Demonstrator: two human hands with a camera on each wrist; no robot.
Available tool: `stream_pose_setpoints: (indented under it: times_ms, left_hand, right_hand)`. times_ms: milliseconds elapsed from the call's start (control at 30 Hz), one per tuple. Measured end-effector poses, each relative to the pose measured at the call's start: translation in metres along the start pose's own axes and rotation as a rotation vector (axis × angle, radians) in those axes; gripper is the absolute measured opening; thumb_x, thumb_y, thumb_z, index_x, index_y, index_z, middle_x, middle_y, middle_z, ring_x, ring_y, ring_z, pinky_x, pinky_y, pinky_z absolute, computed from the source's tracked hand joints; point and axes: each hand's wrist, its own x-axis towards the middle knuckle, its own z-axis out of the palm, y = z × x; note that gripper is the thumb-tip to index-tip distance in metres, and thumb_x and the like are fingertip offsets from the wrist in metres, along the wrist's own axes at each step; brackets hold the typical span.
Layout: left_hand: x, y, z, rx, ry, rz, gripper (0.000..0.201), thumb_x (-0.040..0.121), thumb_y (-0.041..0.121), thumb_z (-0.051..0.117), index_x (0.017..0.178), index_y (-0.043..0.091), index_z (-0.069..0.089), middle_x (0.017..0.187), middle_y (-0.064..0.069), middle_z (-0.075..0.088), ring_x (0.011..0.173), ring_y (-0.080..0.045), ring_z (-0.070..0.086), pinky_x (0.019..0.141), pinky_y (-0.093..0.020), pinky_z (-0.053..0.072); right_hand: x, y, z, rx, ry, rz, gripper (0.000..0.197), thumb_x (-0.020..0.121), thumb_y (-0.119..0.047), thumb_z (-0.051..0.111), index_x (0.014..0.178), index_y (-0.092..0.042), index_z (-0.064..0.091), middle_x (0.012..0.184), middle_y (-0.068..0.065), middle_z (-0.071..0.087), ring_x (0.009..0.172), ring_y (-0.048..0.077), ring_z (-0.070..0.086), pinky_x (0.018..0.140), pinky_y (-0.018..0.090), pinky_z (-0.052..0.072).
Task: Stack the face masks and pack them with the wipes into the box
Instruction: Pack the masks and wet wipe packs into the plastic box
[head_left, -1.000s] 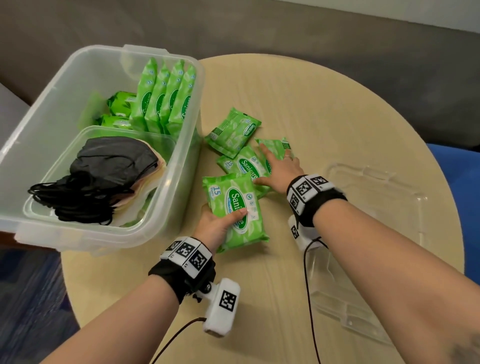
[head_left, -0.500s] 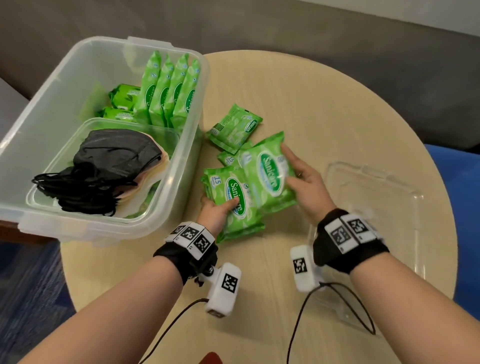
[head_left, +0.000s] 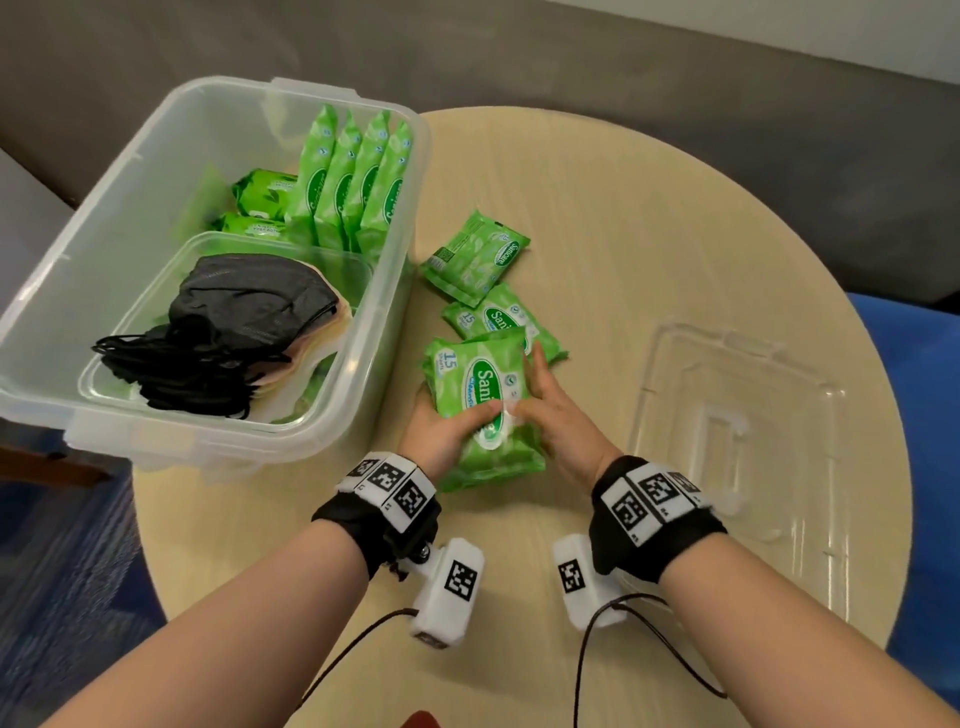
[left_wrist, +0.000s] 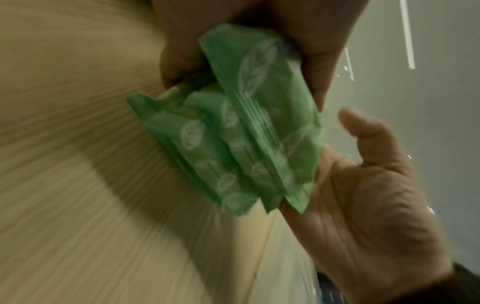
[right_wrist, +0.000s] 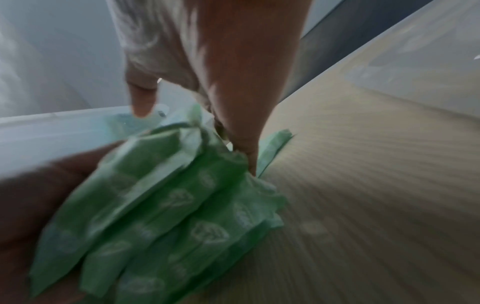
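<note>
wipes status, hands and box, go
Left hand and right hand both gripping a stack of wipe packs over the table. Two packs loose on table. Box open, masks inside. Nothing in the way.

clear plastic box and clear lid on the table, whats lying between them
In the head view, between the clear plastic box and clear lid: two loose green wipe packs, plus the green pack bundle gripped by left hand and right hand.
</note>
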Motion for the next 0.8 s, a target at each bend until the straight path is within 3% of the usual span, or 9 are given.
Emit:
stream_pose_setpoints:
  times_ms: [67, 167, 333, 400, 467, 533, 633, 700, 800]
  left_hand:
    - [-0.005, -0.004, -0.001, 0.007, -0.089, 0.057, 0.092, 0.055, 0.014, 0.083, 0.134, 0.003, 0.038, 0.111, -0.017, 0.065, 0.092, -0.025, 0.069, 0.073, -0.035, 0.058]
    - [-0.012, -0.003, -0.003, 0.039, -0.244, 0.174, 0.088, 0.068, -0.015, 0.07, 0.14, 0.005, 0.024, 0.109, -0.007, 0.062, 0.087, -0.009, 0.069, 0.069, -0.022, 0.054]
    - [-0.015, 0.0, -0.01, 0.196, -0.368, 0.263, 0.111, 0.048, 0.018, 0.078, 0.139, 0.003, 0.017, 0.126, -0.005, 0.052, 0.112, -0.007, 0.057, 0.084, -0.016, 0.048]
    - [-0.016, 0.001, -0.011, 0.24, -0.391, 0.291, 0.102, 0.052, 0.012, 0.077, 0.135, 0.008, 0.018, 0.124, 0.006, 0.047, 0.107, 0.01, 0.055, 0.083, -0.008, 0.044]
    - [-0.018, 0.003, -0.01, 0.237, -0.433, 0.311, 0.111, 0.054, 0.002, 0.073, 0.139, 0.011, 0.003, 0.125, 0.016, 0.034, 0.103, 0.023, 0.048, 0.082, -0.003, 0.04]
    - [-0.016, 0.002, -0.011, 0.241, -0.457, 0.301, 0.123, 0.051, 0.0, 0.072, 0.141, 0.01, -0.011, 0.127, 0.019, 0.028, 0.102, 0.026, 0.046, 0.082, -0.002, 0.039]
    - [-0.011, 0.001, -0.009, 0.273, -0.481, 0.272, 0.13, 0.052, -0.002, 0.075, 0.141, 0.014, -0.019, 0.133, 0.018, 0.026, 0.105, 0.025, 0.044, 0.084, -0.001, 0.037]
    - [-0.011, 0.003, -0.008, 0.282, -0.478, 0.258, 0.125, 0.059, -0.012, 0.072, 0.141, 0.012, -0.018, 0.138, 0.014, 0.025, 0.106, 0.024, 0.043, 0.083, 0.0, 0.037]
    - [-0.015, 0.007, -0.005, 0.28, -0.488, 0.282, 0.117, 0.064, -0.016, 0.065, 0.141, 0.011, -0.018, 0.129, 0.022, 0.024, 0.104, 0.028, 0.043, 0.083, 0.0, 0.037]
  right_hand:
    - [-0.006, -0.002, -0.007, 0.047, 0.004, 0.019, 0.099, 0.063, -0.014, 0.075, 0.146, -0.021, 0.021, 0.137, 0.01, 0.05, 0.118, 0.025, 0.056, 0.092, 0.04, 0.051]
    - [-0.014, -0.01, -0.017, -0.076, -0.071, -0.004, 0.092, 0.052, -0.003, 0.078, 0.135, -0.005, 0.036, 0.116, 0.011, 0.063, 0.104, 0.02, 0.064, 0.082, 0.031, 0.053]
    - [-0.017, -0.014, -0.019, -0.325, -0.045, -0.176, 0.096, 0.055, 0.0, 0.074, 0.134, -0.017, 0.023, 0.123, 0.004, 0.051, 0.109, 0.003, 0.053, 0.091, 0.018, 0.045]
    - [-0.019, -0.006, -0.015, -0.365, -0.019, -0.213, 0.096, 0.057, -0.009, 0.078, 0.132, -0.027, 0.021, 0.127, 0.001, 0.049, 0.112, 0.0, 0.051, 0.096, 0.02, 0.042]
    - [-0.021, 0.004, -0.012, -0.392, -0.001, -0.218, 0.105, 0.053, -0.023, 0.079, 0.138, -0.023, 0.016, 0.13, -0.007, 0.043, 0.115, -0.01, 0.046, 0.101, 0.015, 0.037]
    - [-0.021, 0.014, -0.011, -0.428, -0.011, -0.22, 0.114, 0.051, -0.02, 0.079, 0.142, -0.011, 0.009, 0.13, -0.007, 0.038, 0.112, -0.022, 0.041, 0.098, 0.007, 0.033]
    - [-0.014, 0.021, -0.012, -0.333, -0.018, -0.161, 0.103, 0.055, 0.01, 0.075, 0.139, 0.001, 0.016, 0.128, 0.011, 0.042, 0.097, -0.024, 0.048, 0.083, 0.001, 0.039]
    - [-0.011, 0.023, -0.012, -0.244, 0.012, -0.132, 0.086, 0.061, 0.004, 0.069, 0.135, 0.009, 0.026, 0.13, 0.02, 0.046, 0.092, -0.018, 0.055, 0.077, 0.004, 0.043]
    - [-0.013, 0.024, -0.013, -0.198, 0.055, -0.137, 0.078, 0.064, -0.002, 0.067, 0.132, 0.009, 0.031, 0.122, 0.015, 0.051, 0.091, -0.012, 0.058, 0.075, 0.008, 0.046]
